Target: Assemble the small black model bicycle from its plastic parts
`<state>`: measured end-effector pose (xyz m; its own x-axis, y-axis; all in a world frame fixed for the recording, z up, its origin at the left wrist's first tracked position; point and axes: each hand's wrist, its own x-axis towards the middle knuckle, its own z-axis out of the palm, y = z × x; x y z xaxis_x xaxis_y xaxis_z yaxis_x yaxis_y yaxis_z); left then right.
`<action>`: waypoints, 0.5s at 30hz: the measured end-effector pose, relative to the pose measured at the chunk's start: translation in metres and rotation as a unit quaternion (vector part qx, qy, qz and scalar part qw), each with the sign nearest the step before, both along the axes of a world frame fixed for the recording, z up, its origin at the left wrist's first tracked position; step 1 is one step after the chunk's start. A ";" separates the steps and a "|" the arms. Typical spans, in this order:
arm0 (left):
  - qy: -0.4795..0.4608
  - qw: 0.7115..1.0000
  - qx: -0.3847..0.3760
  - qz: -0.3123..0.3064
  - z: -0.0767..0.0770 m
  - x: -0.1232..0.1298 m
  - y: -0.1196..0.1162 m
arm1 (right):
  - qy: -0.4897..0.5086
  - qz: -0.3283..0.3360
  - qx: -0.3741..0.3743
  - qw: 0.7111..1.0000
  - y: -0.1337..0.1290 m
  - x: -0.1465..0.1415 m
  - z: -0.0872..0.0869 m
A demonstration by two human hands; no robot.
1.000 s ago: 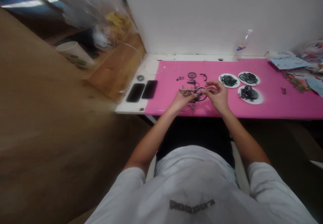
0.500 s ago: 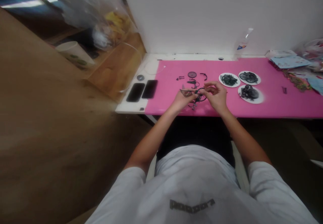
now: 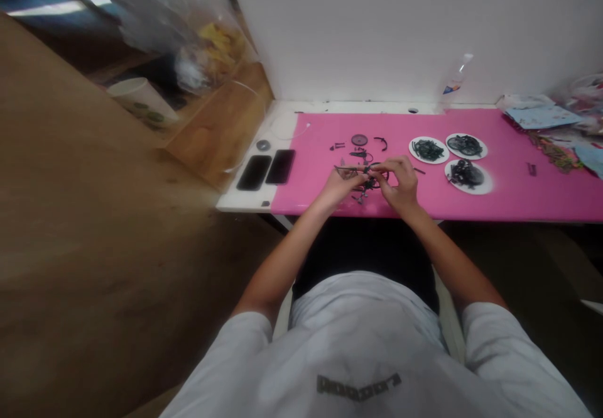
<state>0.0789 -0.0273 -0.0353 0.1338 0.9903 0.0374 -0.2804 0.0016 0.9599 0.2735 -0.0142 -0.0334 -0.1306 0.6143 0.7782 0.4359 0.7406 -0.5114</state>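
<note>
Both hands meet over the near part of the pink mat, around a small black model bicycle [image 3: 378,180] with a spoked wheel and thin frame. My left hand [image 3: 343,185] is closed on the frame, whose thin bars stick out past its fingers. My right hand [image 3: 399,184] pinches at the middle of the model, just above the wheel; its fingertips partly hide the joint. Just behind the hands lie a dark disc-like wheel [image 3: 359,140], a curved black piece [image 3: 381,143] and other small black parts [image 3: 358,154]. More small parts [image 3: 360,197] lie in front.
Three white plates of black parts stand to the right, one [image 3: 485,182] nearest me. Two dark phones [image 3: 254,173] lie at the left end of the pink mat [image 3: 471,207]. A clear bottle [image 3: 456,75] stands by the wall; plastic packets [image 3: 541,115] are heaped far right.
My right hand has shifted slightly left, and its fingers have drawn in to the model's middle. A thin black piece on the mat now shows beside it. My left hand has barely moved.
</note>
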 end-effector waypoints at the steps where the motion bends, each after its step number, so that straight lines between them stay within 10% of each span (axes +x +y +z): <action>1: -0.001 1.000 0.002 -0.001 0.000 -0.001 0.000 | -0.002 -0.005 0.012 1.000 0.001 0.000 -0.002; 15: 0.009 1.000 -0.006 0.020 0.004 0.000 -0.001 | 0.016 0.053 0.102 0.993 0.005 -0.004 -0.009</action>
